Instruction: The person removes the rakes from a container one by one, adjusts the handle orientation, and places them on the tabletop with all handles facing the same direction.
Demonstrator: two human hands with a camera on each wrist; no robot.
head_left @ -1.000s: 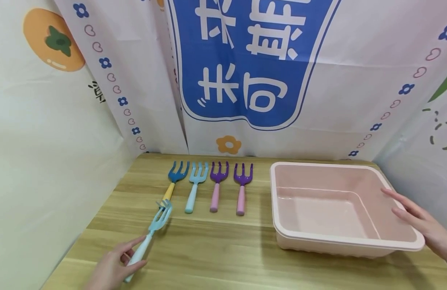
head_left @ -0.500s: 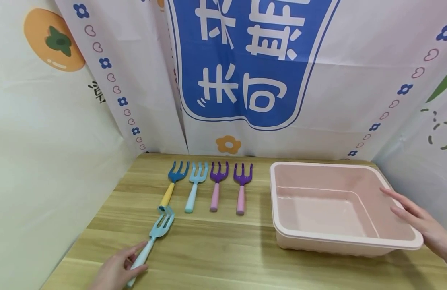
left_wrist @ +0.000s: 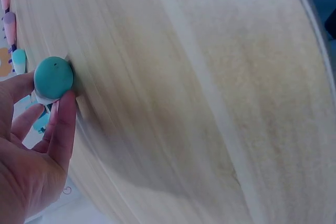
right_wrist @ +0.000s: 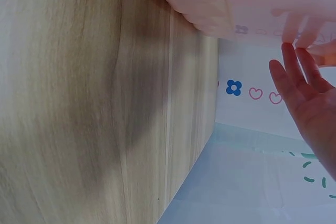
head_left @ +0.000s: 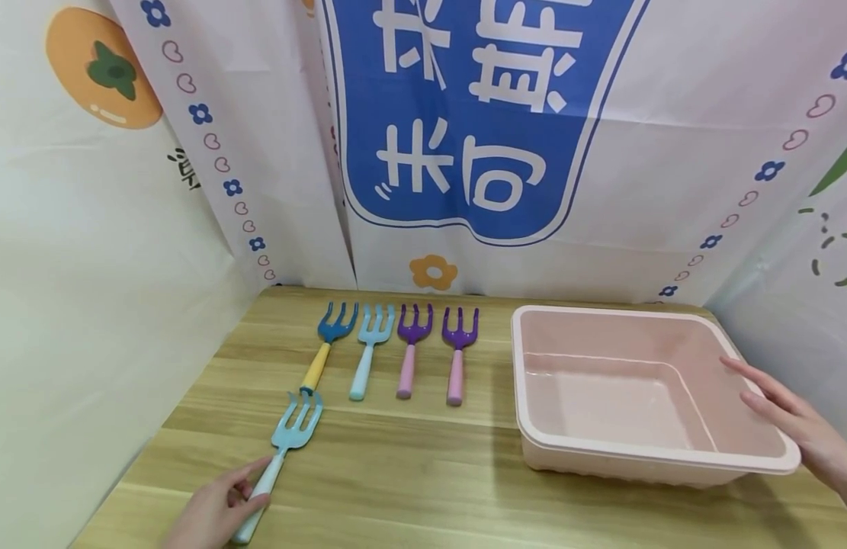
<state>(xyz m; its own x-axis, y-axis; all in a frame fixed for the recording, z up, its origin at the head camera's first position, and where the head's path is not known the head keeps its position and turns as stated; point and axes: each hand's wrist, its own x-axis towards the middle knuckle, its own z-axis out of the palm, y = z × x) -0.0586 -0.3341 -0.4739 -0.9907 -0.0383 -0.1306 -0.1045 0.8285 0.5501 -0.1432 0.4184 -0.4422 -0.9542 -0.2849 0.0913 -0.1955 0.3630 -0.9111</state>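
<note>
My left hand point(head_left: 213, 507) pinches the pale handle of a light blue hand fork point(head_left: 296, 427) between thumb and fingers. Its tines point away, right by the handle end of a blue hand fork with a yellow handle point(head_left: 316, 367). In the left wrist view, the teal end cap point(left_wrist: 53, 77) of the held fork faces the camera. At the right, my right hand point(head_left: 803, 427) holds the side rim of a pink plastic basin point(head_left: 625, 451), thumb and a finger over the inside. The right wrist view has other fingers of that hand point(right_wrist: 307, 90) along the basin's outer wall.
Along the back of the wooden table point(head_left: 409, 488) lie another light blue hand fork point(head_left: 365, 358) and two purple hand forks with pink handles, one left point(head_left: 408, 358) and one right point(head_left: 457, 362). Printed cloth point(head_left: 293, 152) hangs behind and at both sides.
The held light blue fork has shifted slightly left, and its head has turned to lie flatter, with the tines more upward in the head view. The right hand and basin stay nearly still.
</note>
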